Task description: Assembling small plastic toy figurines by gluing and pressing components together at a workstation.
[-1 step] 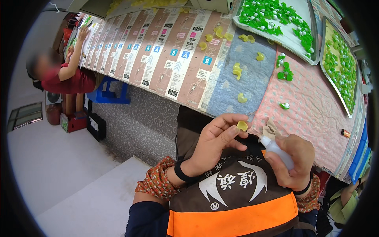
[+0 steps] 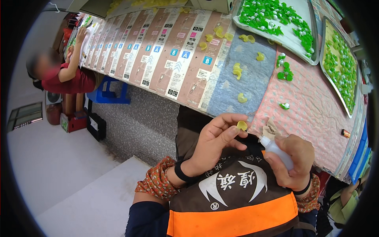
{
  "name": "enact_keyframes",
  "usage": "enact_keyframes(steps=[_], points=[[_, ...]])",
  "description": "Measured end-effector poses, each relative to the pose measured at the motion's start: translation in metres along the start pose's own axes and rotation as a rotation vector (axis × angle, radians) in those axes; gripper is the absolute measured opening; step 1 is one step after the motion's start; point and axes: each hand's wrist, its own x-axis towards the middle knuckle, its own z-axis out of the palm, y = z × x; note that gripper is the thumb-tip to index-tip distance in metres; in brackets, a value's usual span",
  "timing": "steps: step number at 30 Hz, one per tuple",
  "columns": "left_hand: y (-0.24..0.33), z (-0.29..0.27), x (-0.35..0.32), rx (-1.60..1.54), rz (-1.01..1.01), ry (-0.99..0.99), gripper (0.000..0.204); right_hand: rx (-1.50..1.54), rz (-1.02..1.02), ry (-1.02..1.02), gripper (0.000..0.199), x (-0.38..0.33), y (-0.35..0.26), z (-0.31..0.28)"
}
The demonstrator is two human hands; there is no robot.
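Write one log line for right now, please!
left hand: pinching small curved yellow plastic-looking piece | right hand: gripping whitish translucent plastic bottle, not touching piece | beyond: similar yellow pieces on blue cloth

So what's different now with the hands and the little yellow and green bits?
Nothing that I can see. The left hand still holds a yellow piece, the right hand still the pale bottle. The loose yellow bits on the blue cloth and green bits on the pink cloth stayed put.
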Motion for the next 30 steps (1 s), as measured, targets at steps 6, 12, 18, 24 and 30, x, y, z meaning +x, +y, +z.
enact_keyframes(steps=[6,12,18,24,30], points=[[0.001,0.000,-0.003,0.190,0.145,0.037,0.030,-0.026,-0.021,-0.033,0.035,0.002,-0.002,0.002],[-0.001,0.001,-0.004,0.256,0.217,0.021,0.030,-0.032,-0.031,-0.028,0.035,0.002,0.000,0.004],[-0.002,0.000,-0.004,0.267,0.230,0.022,0.029,-0.043,-0.019,-0.076,0.034,0.003,0.000,0.005],[-0.002,0.000,-0.004,0.135,0.091,0.076,0.031,-0.007,-0.008,-0.034,0.036,0.004,-0.002,0.003],[-0.003,-0.002,-0.004,-0.227,-0.079,0.048,0.034,0.100,0.093,0.076,0.037,-0.006,0.001,-0.001]])
